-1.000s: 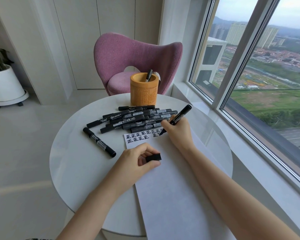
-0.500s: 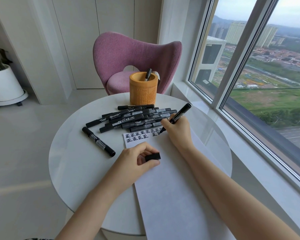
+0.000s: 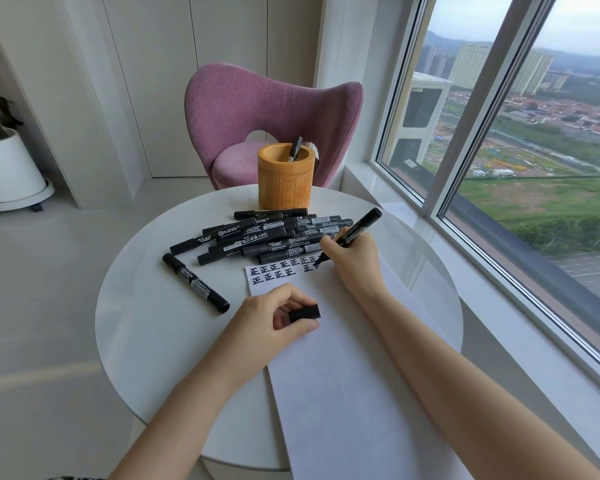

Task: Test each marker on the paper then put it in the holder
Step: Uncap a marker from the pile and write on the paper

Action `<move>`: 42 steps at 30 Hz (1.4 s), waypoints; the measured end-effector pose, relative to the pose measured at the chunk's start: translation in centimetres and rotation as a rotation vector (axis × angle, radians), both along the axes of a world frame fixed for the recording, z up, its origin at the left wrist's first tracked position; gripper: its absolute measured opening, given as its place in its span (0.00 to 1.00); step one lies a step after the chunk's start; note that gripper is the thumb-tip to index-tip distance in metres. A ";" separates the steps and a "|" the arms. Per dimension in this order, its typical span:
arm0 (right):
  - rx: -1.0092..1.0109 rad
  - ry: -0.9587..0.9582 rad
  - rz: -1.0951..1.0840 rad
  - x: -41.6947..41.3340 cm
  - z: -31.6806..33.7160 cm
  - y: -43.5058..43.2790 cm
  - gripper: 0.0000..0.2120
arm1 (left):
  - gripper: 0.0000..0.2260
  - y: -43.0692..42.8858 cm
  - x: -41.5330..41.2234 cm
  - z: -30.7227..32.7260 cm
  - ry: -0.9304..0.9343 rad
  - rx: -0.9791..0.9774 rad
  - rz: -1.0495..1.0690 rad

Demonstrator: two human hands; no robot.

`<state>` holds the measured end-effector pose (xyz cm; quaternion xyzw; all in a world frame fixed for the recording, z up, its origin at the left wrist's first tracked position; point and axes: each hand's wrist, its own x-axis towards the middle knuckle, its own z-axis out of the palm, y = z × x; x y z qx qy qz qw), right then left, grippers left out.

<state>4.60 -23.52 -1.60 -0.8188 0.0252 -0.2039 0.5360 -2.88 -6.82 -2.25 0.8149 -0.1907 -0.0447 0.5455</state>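
Observation:
My right hand [image 3: 352, 261] grips an uncapped black marker [image 3: 357, 230], its tip touching the white paper [image 3: 343, 375] at the end of two rows of black written characters [image 3: 274, 273]. My left hand [image 3: 274, 318] rests on the paper's left edge and pinches the marker's black cap [image 3: 304, 312]. A pile of several black markers [image 3: 271, 237] lies just beyond the paper. One more marker [image 3: 195, 283] lies apart to the left. The orange cylindrical holder [image 3: 286, 181] stands at the table's far side with one marker [image 3: 296, 148] inside.
The round white table [image 3: 146, 327] sits beside a large window [image 3: 534, 168] on the right. A pink chair [image 3: 257, 112] stands behind the holder. A white plant pot [image 3: 7, 171] is on the floor at far left.
The marker tip has made small strokes at the end of the second row. My left hand has stayed put with the cap.

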 end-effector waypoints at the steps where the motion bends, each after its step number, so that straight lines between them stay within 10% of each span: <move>1: -0.005 -0.001 0.003 0.0 0.0 0.0 0.18 | 0.07 0.0 0.0 0.0 0.000 0.000 0.000; 42: 0.002 -0.022 -0.027 0.0 0.0 -0.2 0.17 | 0.07 0.0 -0.2 0.2 0.007 0.000 0.009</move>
